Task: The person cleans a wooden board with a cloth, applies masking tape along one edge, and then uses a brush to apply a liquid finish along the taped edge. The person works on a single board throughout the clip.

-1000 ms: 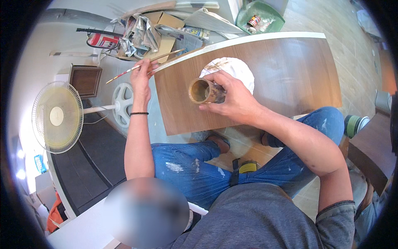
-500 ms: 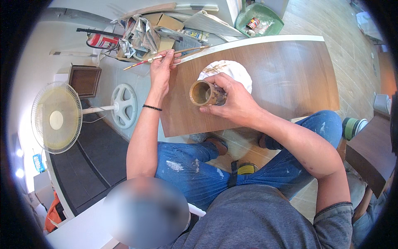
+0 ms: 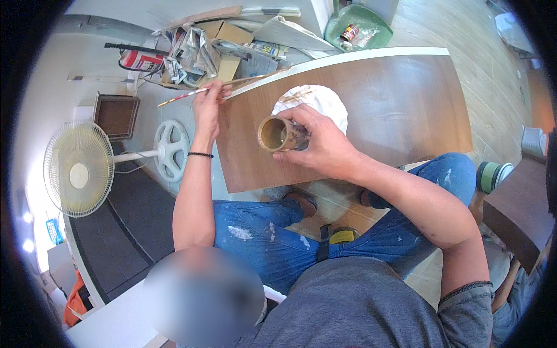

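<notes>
My left hand (image 3: pixel 208 107) pinches a thin paintbrush (image 3: pixel 184 97) by its handle, near the far left corner of the brown wooden board (image 3: pixel 400 98). Its tip end reaches to the right along the board's white far edge; from here I cannot make out whether it touches. A stained cup (image 3: pixel 290 137), brownish inside and out, is gripped in my right hand (image 3: pixel 326 139), tipped so that its mouth faces up and left. Partly behind that hand lies a white cloth (image 3: pixel 332 104) with brown smears, on the board.
Beyond the board stand a box of crumpled newspapers (image 3: pixel 203 52) and a green dustpan (image 3: pixel 371 29) holding a small can. A fire extinguisher (image 3: pixel 141 61) and a standing fan (image 3: pixel 79 168) are at the left. Another person's arm (image 3: pixel 505 284) shows at the lower right.
My left hand has moved left and slightly nearer to me, drawing the paintbrush along the far edge. The cup in my right hand has shifted a little to the left.
</notes>
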Available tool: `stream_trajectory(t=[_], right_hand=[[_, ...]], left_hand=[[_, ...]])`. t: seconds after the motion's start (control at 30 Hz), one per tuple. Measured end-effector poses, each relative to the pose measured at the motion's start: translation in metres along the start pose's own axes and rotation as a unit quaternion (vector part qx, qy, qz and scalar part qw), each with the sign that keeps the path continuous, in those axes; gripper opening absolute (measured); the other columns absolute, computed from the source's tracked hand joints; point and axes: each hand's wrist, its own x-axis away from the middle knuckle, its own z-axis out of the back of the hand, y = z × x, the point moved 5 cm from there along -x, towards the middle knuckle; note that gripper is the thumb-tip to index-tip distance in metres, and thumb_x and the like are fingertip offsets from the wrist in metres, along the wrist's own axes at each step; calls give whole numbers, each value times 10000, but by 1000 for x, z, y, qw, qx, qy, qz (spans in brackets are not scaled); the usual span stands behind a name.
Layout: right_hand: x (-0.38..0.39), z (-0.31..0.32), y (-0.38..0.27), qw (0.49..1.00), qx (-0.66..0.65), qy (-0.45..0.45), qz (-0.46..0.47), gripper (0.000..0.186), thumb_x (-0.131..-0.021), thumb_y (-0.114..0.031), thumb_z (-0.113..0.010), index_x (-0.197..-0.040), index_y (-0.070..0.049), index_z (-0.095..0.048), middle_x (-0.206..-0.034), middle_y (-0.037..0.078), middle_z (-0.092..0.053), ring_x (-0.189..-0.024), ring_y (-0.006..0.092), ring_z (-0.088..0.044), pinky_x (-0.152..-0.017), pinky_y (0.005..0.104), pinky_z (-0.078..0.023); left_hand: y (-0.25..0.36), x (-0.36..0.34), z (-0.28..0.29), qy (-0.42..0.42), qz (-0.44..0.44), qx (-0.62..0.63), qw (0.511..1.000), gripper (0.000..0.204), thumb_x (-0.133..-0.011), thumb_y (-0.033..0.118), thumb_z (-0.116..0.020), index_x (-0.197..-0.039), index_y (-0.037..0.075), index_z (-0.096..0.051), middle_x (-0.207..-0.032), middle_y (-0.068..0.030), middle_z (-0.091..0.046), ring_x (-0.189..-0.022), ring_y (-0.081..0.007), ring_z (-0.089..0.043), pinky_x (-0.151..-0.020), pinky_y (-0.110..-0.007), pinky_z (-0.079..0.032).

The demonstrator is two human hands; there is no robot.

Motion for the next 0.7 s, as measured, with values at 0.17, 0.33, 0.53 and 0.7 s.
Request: stream_trajectory(t=[0.17, 0.33, 0.53, 0.7], right_hand=[[3, -3, -1, 1000, -25, -3, 3, 576, -758, -261, -878, -1245, -63, -644, -1139, 148, -634, -1063, 347, -647, -941, 420, -522], [3, 1, 1, 1000, -8, 11, 3, 584, -755, -252, -891, -1242, -43, -644, -1168, 152, -651, -1088, 318, -659, -971, 399, -522], [4, 2, 0, 1000, -4, 13, 8, 591, -752, -247, -888, -1250, -41, -645, -1166, 156, -649, -1081, 332, -659, -953, 408, -527], [3, -1, 2, 1000, 0, 20, 24, 594, -744, -243, -889, -1248, -44, -647, -1153, 156, -644, -1063, 346, -657, -935, 414, -531]], left_hand=[[3, 2, -9, -2, -9, 60, 998, 200, -1037, 287, -656, -1137, 114, -661, -1046, -69, -770, -893, -110, -688, -774, -261, -484], [15, 6, -46, -42, -12, 28, 999, 214, -1039, 296, -659, -1153, 115, -652, -1109, -91, -761, -936, -125, -694, -800, -256, -489], [13, 8, -57, -45, -16, -20, 999, 226, -1051, 294, -634, -1175, 106, -655, -1113, -79, -766, -930, -114, -693, -780, -255, -483], [10, 6, -47, -34, -23, -27, 999, 230, -1047, 287, -638, -1176, 97, -659, -1105, -77, -767, -912, -114, -698, -775, -254, -480]])
